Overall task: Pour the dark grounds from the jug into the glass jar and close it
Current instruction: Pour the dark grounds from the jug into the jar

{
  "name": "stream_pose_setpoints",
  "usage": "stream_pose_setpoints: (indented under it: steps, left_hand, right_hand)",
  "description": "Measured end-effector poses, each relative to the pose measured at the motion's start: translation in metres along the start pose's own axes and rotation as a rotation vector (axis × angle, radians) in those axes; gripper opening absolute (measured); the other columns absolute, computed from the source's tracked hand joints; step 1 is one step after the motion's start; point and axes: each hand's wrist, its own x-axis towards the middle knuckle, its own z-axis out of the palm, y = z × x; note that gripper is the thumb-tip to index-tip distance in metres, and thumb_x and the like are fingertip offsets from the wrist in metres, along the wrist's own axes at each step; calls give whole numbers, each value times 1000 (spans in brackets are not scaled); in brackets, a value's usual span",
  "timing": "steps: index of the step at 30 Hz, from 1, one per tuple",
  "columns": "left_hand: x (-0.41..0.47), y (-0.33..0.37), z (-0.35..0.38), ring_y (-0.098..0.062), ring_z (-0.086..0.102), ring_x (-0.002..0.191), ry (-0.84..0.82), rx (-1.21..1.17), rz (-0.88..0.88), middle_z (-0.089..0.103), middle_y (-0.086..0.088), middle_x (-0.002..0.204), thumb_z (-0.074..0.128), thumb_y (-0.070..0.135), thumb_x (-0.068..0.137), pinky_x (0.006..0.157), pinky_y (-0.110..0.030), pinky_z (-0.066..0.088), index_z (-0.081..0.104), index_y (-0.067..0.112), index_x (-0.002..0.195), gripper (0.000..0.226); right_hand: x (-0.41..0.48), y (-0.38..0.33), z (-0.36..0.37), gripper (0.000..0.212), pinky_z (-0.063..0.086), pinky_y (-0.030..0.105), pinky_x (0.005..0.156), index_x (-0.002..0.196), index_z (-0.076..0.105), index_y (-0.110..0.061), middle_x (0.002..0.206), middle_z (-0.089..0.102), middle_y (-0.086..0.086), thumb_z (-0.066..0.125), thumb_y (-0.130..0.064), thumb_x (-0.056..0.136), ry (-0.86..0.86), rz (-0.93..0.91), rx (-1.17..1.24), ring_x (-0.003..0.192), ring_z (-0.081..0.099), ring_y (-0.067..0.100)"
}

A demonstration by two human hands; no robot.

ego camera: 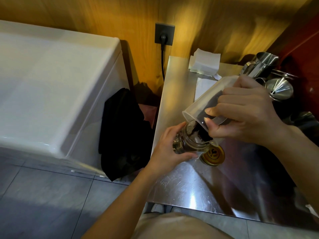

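A person's right hand (245, 114) tips a translucent plastic jug (208, 99) mouth-down toward seven o'clock, its fingers (222, 99) wrapped firmly round the jug's body, while dark grounds (203, 133) slide from the rim into the open mouth of a glass jar (191, 144). The left hand (167, 149) grips the jar from its nine o'clock side, thumb and fingers closed round the glass, holding it tilted at the left edge of a scratched steel worktop (198, 185). More grounds lie dark against the jug's lower wall. The jar's gold lid (214, 155) lies flat on the worktop just beside the jar at its four o'clock, off the jar. A few dark specks dot the steel below the lid. At twelve o'clock on the worktop sits a stack of white paper napkins (203, 63), with a single white sheet (203, 87) nearer the jug. At two o'clock stand a steel pitcher (262, 65) and a steel funnel (279, 88). Left of the worktop a black cloth (124, 135) hangs beside a white chest appliance (51, 83), and a black plug (163, 39) sits in a wall socket on the wood panelling.
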Motion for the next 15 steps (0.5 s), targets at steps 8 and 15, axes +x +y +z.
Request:
stream_pose_setpoints:
  steps: [8, 15]
  left_hand:
    - [0, 1, 0, 9, 40, 118, 7, -5, -12, 39, 29, 124, 80, 51, 63, 92, -2, 32, 31, 56, 132, 85]
    - [0, 1, 0, 8, 39, 119, 3, -2, -14, 38, 29, 124, 78, 54, 62, 96, -11, 36, 29, 57, 131, 85]
  right_hand:
    - [-2, -3, 1, 25, 29, 31, 55, 55, 63, -3, 47, 53, 6, 66, -13, 78, 32, -8, -9, 43, 48, 22]
    - [-1, -1, 1, 30, 31, 33, 54, 54, 62, -3, 46, 53, 7, 62, -15, 81, 20, -3, -31, 43, 50, 23]
